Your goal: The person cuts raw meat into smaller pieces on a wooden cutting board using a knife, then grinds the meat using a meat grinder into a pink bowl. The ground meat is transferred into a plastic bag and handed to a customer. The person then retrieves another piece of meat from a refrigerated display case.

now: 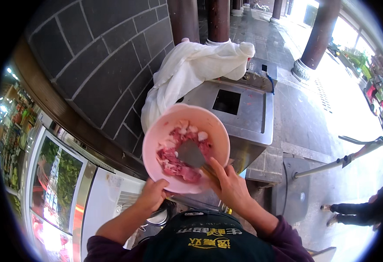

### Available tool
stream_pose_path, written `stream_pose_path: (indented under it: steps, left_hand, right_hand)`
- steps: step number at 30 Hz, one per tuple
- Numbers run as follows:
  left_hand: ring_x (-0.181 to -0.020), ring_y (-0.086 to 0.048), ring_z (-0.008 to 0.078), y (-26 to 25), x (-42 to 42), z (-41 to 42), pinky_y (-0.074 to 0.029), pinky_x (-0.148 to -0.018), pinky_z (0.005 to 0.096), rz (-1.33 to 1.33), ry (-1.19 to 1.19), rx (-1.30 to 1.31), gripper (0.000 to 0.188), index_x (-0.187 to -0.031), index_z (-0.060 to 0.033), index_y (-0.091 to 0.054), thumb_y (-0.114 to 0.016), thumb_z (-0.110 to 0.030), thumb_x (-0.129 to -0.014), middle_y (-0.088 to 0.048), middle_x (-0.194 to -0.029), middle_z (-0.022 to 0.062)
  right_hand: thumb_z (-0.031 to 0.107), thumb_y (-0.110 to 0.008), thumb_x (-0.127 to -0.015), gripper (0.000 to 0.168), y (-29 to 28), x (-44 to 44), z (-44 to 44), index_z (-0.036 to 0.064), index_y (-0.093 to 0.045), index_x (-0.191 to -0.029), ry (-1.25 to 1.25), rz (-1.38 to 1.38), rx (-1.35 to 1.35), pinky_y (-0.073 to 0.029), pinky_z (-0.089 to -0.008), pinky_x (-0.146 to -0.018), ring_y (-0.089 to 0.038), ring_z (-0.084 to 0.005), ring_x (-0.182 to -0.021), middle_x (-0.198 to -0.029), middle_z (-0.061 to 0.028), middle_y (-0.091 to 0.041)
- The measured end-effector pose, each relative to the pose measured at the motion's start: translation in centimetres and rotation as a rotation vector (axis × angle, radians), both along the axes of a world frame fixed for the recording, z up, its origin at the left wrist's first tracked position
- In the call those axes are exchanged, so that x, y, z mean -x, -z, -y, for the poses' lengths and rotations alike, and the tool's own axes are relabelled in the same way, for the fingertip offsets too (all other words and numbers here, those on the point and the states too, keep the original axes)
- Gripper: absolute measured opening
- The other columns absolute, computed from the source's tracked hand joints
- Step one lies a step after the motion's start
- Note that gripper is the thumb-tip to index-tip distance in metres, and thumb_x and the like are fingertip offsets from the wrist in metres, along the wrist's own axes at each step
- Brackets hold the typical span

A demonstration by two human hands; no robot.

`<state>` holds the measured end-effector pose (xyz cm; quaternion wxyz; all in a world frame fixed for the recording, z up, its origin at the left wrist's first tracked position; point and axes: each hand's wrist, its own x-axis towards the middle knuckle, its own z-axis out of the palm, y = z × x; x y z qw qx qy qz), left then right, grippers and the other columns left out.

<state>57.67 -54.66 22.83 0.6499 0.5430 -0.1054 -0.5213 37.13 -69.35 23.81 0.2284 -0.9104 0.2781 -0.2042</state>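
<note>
My left hand [153,195] grips the lower left rim of a pink plastic bowl [152,154], its thumb over the edge. Inside the bowl lie chunks of raw red meat [175,163] with white fat or bone. My right hand [232,186] reaches over the lower right rim with its fingers around a yellowish-brown handle [210,173], blurred. From the handle a flat grey metal blade [191,153], apparently a cleaver's, extends into the middle of the meat. Whether the right hand also supports the bowl is hard to tell.
Beyond the bowl stands a stainless steel machine [250,111] with a dark square opening [227,102], partly draped by white cloth [191,65]. A brick wall [106,65] and glass-fronted cabinet [57,183] flank the left. At right are a metal pole [326,167] and a person's legs [350,213].
</note>
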Motion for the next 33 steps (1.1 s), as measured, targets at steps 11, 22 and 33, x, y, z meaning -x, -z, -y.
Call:
stream_pose_path:
  steps: [11,22,33]
  left_hand:
    - [-0.099,-0.064,0.0347,-11.1,-5.5,13.6,-0.057,-0.080,0.0484,0.371,0.124,0.159,0.045,-0.128,0.0067,-0.036,-0.042,0.000,-0.084,-0.055,-0.118,0.0233]
    - [-0.091,-0.065,0.0271,-8.2,-5.5,25.7,-0.061,-0.058,0.0373,0.816,0.041,0.113,0.050,-0.136,-0.0078,-0.033,-0.041,-0.002,-0.087,-0.053,-0.121,0.0164]
    - [-0.123,-0.044,0.0408,-3.7,-6.9,28.5,-0.036,-0.102,0.0404,1.525,-0.223,0.247,0.065,-0.145,-0.0061,-0.023,-0.047,-0.003,-0.085,-0.044,-0.134,0.0248]
  right_hand:
    - [0.013,-0.069,-0.079,0.032,-9.4,3.0,11.7,0.007,-0.059,-0.109,0.084,0.464,0.184,-0.052,-0.0354,-0.069,-0.066,-0.0284,-0.078,-0.093,-0.0128,-0.066]
    - [0.022,-0.068,-0.080,0.023,-7.6,3.1,20.1,0.006,-0.061,-0.095,0.124,0.252,0.087,-0.050,-0.0397,-0.067,-0.065,-0.0325,-0.077,-0.082,-0.0137,-0.067]
    - [0.028,-0.066,-0.080,0.024,-6.9,-1.9,23.4,0.005,-0.061,-0.086,0.076,0.140,0.276,-0.050,-0.0434,-0.064,-0.064,-0.0342,-0.073,-0.076,-0.0156,-0.066]
